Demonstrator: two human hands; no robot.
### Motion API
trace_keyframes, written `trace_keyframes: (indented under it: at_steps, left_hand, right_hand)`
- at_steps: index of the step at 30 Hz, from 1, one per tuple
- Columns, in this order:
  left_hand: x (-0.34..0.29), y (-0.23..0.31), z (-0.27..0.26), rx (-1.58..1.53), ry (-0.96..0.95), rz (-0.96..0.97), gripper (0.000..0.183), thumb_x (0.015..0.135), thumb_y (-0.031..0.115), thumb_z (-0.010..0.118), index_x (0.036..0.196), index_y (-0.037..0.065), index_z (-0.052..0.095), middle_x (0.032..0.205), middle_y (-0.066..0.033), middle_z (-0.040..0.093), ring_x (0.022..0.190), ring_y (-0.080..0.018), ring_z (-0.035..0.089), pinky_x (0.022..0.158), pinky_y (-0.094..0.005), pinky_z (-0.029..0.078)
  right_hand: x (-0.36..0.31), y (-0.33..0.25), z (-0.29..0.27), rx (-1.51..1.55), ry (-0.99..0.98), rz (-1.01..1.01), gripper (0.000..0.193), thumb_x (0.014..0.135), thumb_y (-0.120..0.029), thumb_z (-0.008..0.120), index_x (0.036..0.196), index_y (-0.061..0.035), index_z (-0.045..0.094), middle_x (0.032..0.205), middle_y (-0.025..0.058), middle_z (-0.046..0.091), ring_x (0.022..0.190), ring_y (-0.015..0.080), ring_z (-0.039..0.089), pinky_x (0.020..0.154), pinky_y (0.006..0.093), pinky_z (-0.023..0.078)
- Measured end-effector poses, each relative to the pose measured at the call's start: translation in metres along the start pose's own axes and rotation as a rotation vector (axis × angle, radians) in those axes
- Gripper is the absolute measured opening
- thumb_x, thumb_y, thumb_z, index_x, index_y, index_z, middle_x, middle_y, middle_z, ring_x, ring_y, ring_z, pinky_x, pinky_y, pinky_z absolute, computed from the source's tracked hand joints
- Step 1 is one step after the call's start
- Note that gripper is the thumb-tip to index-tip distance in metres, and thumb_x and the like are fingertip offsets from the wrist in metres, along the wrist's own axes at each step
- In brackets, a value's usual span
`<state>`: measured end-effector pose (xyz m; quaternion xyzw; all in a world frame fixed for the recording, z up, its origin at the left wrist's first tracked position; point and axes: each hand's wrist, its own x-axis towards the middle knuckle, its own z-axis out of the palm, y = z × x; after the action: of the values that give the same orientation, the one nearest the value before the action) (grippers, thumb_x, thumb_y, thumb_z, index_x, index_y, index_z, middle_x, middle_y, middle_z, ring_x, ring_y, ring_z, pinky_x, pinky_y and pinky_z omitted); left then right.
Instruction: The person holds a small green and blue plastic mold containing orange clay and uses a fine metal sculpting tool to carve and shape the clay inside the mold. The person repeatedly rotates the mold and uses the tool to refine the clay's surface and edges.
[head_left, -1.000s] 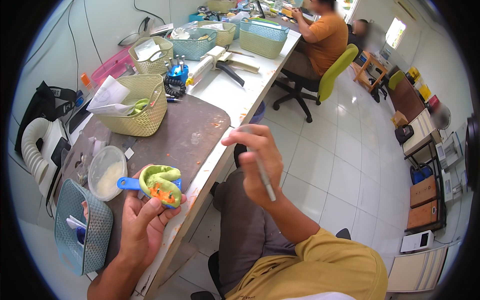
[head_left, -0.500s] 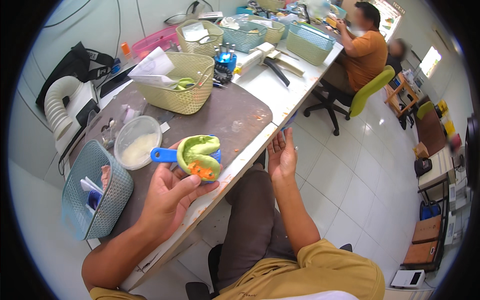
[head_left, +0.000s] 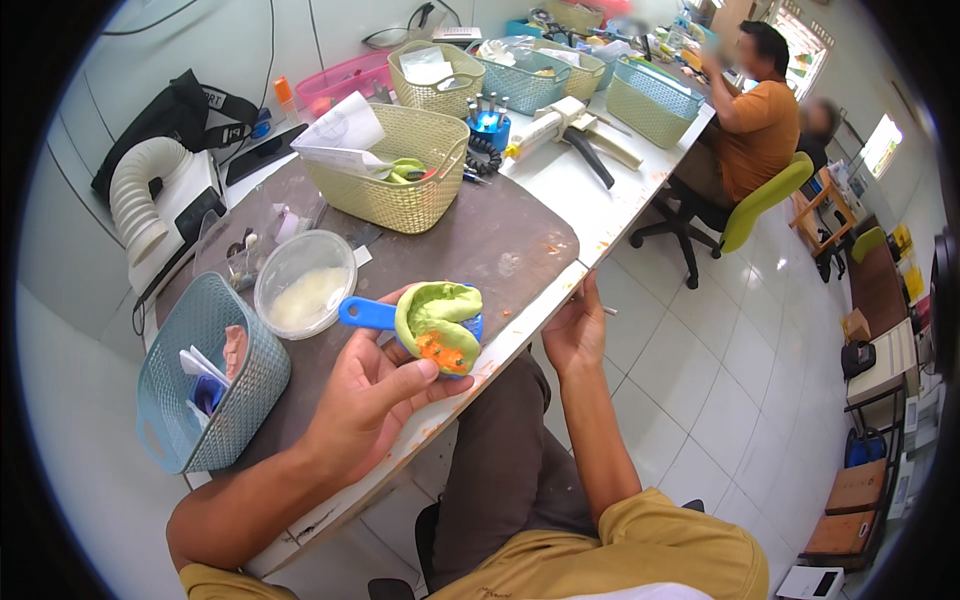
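Note:
My left hand [head_left: 368, 400] is closed on a dental impression tray [head_left: 372, 313] with a blue handle, held above the bench's front edge. Green impression material [head_left: 425, 305] fills it in a horseshoe shape, with an orange patch [head_left: 440, 352] bearing small dark spots on its near side. My right hand [head_left: 577, 335] is just off the bench edge, to the right of the tray. Its fingers are bent, and a thin pale stick [head_left: 611, 311] pokes out beside them. The stick's other end is hidden by the hand.
Left of the tray are a round tub [head_left: 305, 285] of pale material and a blue basket [head_left: 215, 400]. Farther back stand a yellow-green basket [head_left: 400, 190], a blue tool holder [head_left: 489, 128] and a white-and-black dispensing gun [head_left: 560, 130]. A co-worker [head_left: 762, 110] sits at the far right.
My right hand has turned and its fingers have bent from an open, palm-up pose, so more of the pale stick shows. The scene has shifted slightly rightward; my left hand keeps its grip.

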<state>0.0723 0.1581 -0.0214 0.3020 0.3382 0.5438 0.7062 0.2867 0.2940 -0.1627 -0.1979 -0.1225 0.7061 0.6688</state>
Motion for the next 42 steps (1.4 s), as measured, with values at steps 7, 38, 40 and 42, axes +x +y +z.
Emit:
trace_keyframes:
  at_steps: [7,38,40,42]
  left_hand:
    - [0.001,-0.001,-0.004,-0.062,-0.003,-0.014,0.070,0.089,-0.003,0.060,0.146,0.007,0.021,0.138,-0.0153,0.043,0.125,-0.0266,0.050,0.103,-0.0486,0.047]
    - [-0.004,0.005,-0.012,-0.066,-0.047,-0.014,0.059,0.093,0.007,0.061,0.141,0.001,0.028,0.136,-0.0160,0.048,0.122,-0.0261,0.053,0.100,-0.0460,0.050]
    - [-0.007,0.007,-0.012,-0.067,-0.066,0.003,0.057,0.093,0.009,0.061,0.140,0.000,0.029,0.134,-0.0166,0.049,0.121,-0.0262,0.054,0.098,-0.0454,0.051]
    - [-0.009,0.008,-0.014,-0.066,-0.056,-0.012,0.058,0.094,0.010,0.062,0.140,0.001,0.029,0.132,-0.0167,0.051,0.120,-0.0262,0.056,0.097,-0.0450,0.052]
  right_hand:
    - [-0.009,0.002,-0.017,-0.076,0.088,-0.030,0.041,0.095,-0.020,0.062,0.129,0.0000,0.050,0.127,0.0089,0.055,0.123,0.0209,0.049,0.109,0.0349,0.039]
    - [-0.099,-0.023,0.053,-0.825,-0.449,-0.746,0.065,0.097,-0.063,0.032,0.097,-0.0016,0.054,0.071,0.0072,0.054,0.061,0.0148,0.054,0.048,0.0278,0.044]
    - [-0.103,-0.016,0.063,-0.796,-0.642,-0.815,0.050,0.099,-0.051,0.044,0.102,-0.0014,0.052,0.078,0.0097,0.059,0.068,0.0191,0.058,0.053,0.0298,0.048]
    - [-0.101,-0.019,0.077,-1.071,-0.837,-0.923,0.039,0.100,-0.041,0.046,0.106,-0.0022,0.048,0.083,0.0114,0.056,0.070,0.0182,0.057,0.058,0.0305,0.049]
